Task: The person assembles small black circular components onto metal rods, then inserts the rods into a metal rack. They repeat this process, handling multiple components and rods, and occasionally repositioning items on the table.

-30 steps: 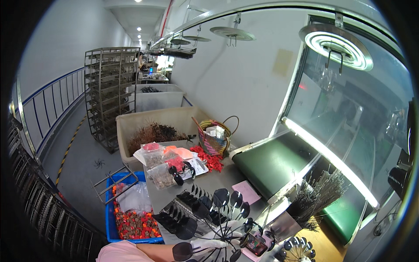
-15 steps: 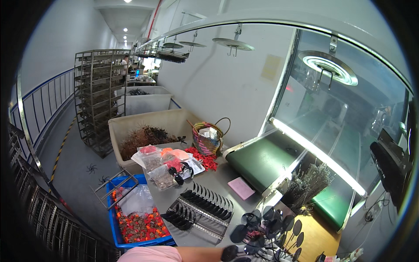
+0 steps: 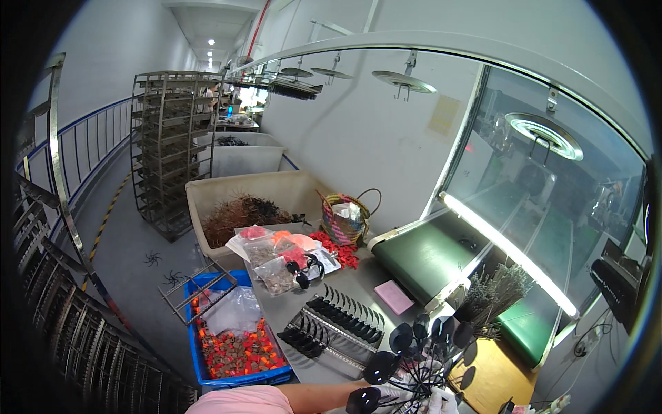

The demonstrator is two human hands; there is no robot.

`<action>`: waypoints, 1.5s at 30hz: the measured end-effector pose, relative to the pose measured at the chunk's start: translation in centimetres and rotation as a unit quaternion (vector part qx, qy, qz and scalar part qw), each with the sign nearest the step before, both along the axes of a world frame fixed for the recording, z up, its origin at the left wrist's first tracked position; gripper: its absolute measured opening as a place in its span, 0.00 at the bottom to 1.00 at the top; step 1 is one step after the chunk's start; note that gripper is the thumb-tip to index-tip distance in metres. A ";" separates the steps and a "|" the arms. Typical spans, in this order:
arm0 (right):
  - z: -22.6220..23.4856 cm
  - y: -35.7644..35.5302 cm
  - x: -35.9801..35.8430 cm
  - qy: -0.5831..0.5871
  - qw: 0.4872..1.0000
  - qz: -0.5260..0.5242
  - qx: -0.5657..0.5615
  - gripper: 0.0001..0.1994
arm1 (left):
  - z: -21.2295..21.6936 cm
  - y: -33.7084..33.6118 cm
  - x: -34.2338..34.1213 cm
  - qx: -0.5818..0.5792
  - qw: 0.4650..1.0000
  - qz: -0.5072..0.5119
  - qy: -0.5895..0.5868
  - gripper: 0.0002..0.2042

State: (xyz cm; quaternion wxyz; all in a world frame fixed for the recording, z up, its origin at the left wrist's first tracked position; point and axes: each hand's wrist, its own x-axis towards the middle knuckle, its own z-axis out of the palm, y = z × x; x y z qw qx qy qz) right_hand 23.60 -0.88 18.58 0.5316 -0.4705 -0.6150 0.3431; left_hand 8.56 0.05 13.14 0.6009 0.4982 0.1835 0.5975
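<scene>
A bunch of black thin stems with round glossy discs (image 3: 383, 367) spreads at the lower middle, stems drawn together toward the bottom. My left hand (image 3: 392, 395), in a white glove at the end of a bare forearm and pink sleeve, is closed around the bunch from the left, partly hidden by discs. My right hand (image 3: 441, 401), also white-gloved, shows at the lower edge with fingers closed against the gathered stems. Just beyond stands a metal rack (image 3: 336, 347) carrying rows of curved black pieces (image 3: 355, 316) on the grey table (image 3: 289, 359).
To the left sits a blue crate (image 3: 200, 359) of red, orange and brown small parts, with a metal frame (image 3: 200, 293) across it. Plastic bags (image 3: 276, 276), a woven basket (image 3: 345, 219), a pink pad (image 3: 394, 297) and a green conveyor belt (image 3: 427, 245) lie beyond. Metal hangers (image 3: 545, 136) hang overhead.
The view has shifted, so the scene sits further right and slightly lower. The gathered stems and my gloved fingers show more clearly now, with the discs fanned differently.
</scene>
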 end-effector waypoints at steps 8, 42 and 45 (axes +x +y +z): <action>-4.7 2.2 -0.7 0.102 0.993 0.055 -0.013 0.08 | 0.5 0.7 -2.6 -0.002 1.000 0.013 -0.012 0.35; -5.2 0.2 6.6 -0.036 0.997 0.050 -0.050 0.12 | 0.8 2.2 -3.4 -0.031 0.999 0.027 -0.011 0.35; -4.9 -0.4 6.2 -0.065 0.993 0.072 -0.071 0.13 | 0.9 1.9 -3.8 -0.027 0.999 0.026 -0.010 0.35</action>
